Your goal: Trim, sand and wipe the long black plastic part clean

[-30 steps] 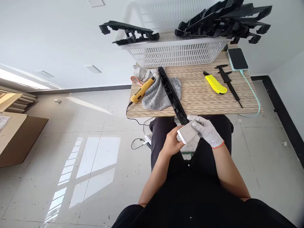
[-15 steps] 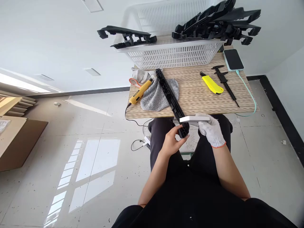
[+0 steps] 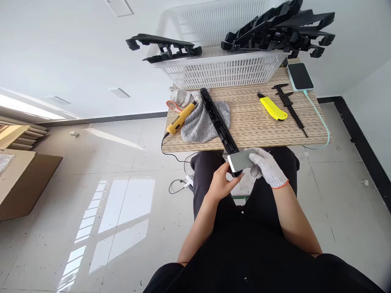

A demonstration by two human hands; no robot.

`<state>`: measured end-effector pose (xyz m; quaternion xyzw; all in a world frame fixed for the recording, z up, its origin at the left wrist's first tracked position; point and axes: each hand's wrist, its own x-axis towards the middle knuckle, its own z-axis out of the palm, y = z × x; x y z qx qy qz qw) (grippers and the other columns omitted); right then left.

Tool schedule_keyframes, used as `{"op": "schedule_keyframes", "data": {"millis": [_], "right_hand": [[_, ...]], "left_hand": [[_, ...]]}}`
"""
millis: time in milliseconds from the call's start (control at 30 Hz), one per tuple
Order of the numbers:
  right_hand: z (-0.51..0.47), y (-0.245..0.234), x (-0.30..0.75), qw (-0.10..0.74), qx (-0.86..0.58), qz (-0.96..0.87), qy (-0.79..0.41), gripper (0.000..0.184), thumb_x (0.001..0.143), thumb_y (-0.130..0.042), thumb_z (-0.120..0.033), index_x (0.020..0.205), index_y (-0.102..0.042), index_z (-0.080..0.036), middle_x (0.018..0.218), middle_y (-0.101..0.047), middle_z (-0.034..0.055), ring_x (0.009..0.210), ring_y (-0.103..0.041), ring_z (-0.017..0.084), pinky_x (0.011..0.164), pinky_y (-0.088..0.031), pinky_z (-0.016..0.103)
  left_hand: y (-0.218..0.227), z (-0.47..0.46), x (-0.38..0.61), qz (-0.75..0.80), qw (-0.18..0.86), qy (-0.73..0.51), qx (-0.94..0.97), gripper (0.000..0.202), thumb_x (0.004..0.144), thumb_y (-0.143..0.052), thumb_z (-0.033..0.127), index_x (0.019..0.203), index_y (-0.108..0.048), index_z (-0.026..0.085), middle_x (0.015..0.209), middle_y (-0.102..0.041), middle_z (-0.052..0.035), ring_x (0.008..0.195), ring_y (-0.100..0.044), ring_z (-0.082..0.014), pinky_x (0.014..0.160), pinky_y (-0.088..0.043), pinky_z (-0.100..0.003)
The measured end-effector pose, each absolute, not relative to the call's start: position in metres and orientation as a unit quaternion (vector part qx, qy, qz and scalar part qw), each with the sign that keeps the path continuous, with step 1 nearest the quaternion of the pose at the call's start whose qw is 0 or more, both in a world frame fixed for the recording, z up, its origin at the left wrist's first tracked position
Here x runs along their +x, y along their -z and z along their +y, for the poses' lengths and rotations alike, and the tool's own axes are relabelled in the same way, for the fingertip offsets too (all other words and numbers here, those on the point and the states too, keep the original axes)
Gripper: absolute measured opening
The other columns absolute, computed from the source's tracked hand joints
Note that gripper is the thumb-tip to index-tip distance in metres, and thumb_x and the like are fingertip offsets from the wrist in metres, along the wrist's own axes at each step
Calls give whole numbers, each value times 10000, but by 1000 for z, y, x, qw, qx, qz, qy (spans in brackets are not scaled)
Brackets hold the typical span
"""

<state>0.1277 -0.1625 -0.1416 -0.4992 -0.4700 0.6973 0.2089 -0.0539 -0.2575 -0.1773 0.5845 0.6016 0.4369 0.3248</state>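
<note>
A long black plastic strip point(image 3: 217, 118) lies diagonally across the wooden table point(image 3: 253, 126), its near end hanging past the front edge. My bare left hand point(image 3: 222, 183) grips that near end from below, fingers curled round it. My right hand point(image 3: 268, 169), in a white knit glove, is closed on a flat grey-white block point(image 3: 242, 160) and presses it against the strip's near end, just above my left fingers.
A grey cloth point(image 3: 201, 122), a yellow corded tool point(image 3: 181, 118) and a spare glove point(image 3: 180, 97) lie at the table's left. A yellow utility knife point(image 3: 272, 109), a black caliper point(image 3: 290, 107) and a charging phone point(image 3: 299, 76) lie right. Behind stands a white basket point(image 3: 220, 69) carrying black strips point(image 3: 277, 28).
My right hand lifted the block off my left hand, held it edge-on above the strip, then tilted it down flat onto the strip's end. My left hand shifted onto the strip.
</note>
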Motion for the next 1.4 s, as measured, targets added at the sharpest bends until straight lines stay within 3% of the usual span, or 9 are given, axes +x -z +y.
{"op": "schedule_keyframes", "data": {"millis": [167,267,433,567,833,967,1133,1267,1400], "right_hand": [[-167,145,124,237,-430,-503,-711,615,868,-722,-472,1425,-641,-226,741,-633,-26,463,-494,80,411,-372,222],[-170,148,122,340,-450,-479,-673,584,860,-737,-457,1405,-673,-257,824,-617,-18,503,-423,60,436,-363,230],[-170,151,117,269,-431,-491,-708,567,834,-781,-421,1380,-705,-291,841,-591,-3,551,-439,80,445,-358,235],[-167,154,116,365,-481,-463,-649,578,832,-787,-428,1388,-690,-301,802,-571,-9,545,-410,85,447,-359,240],[-169,154,114,383,-465,-454,-657,512,827,-781,-358,1328,-719,-271,794,-587,-12,530,-383,67,439,-323,224],[-169,154,114,292,-415,-487,-710,508,774,-817,-372,1262,-759,-243,809,-613,-2,532,-400,68,435,-332,226],[-165,156,115,361,-461,-452,-673,482,813,-778,-405,1270,-754,-252,874,-655,9,563,-417,65,449,-328,205],[-166,158,114,288,-414,-482,-716,506,754,-817,-373,1238,-773,-231,818,-648,1,534,-413,63,430,-313,202],[-164,164,111,413,-459,-406,-674,539,769,-830,-453,1263,-766,-247,818,-670,3,525,-416,59,445,-325,203]], "left_hand": [[179,-258,-54,577,333,-456,590,423,884,-727,382,1267,-675,210,1193,-763,-108,1064,-736,-257,887,-604,-369],[180,-259,-54,596,336,-444,578,373,891,-723,369,1225,-692,208,1122,-778,-97,1007,-745,-247,864,-607,-364],[182,-260,-56,574,343,-459,585,425,875,-721,336,1275,-667,202,1241,-755,-123,1106,-734,-270,926,-600,-378],[179,-261,-54,610,337,-441,565,326,890,-734,373,1158,-700,191,1055,-776,-90,943,-734,-229,821,-594,-334],[178,-260,-55,604,344,-444,566,341,888,-722,322,1200,-695,187,1068,-775,-88,947,-729,-222,829,-576,-322],[182,-261,-57,565,354,-468,581,486,839,-730,258,1310,-643,174,1253,-752,-126,1090,-731,-255,938,-573,-354],[183,-260,-54,593,364,-453,557,383,892,-705,325,1247,-677,184,1134,-771,-103,1013,-733,-238,881,-575,-340],[182,-257,-49,542,381,-488,569,481,864,-725,299,1321,-632,180,1265,-737,-127,1106,-724,-261,962,-560,-366],[179,-254,-42,574,395,-469,543,388,931,-683,392,1253,-671,175,1184,-756,-119,1074,-718,-268,926,-566,-376]]}}
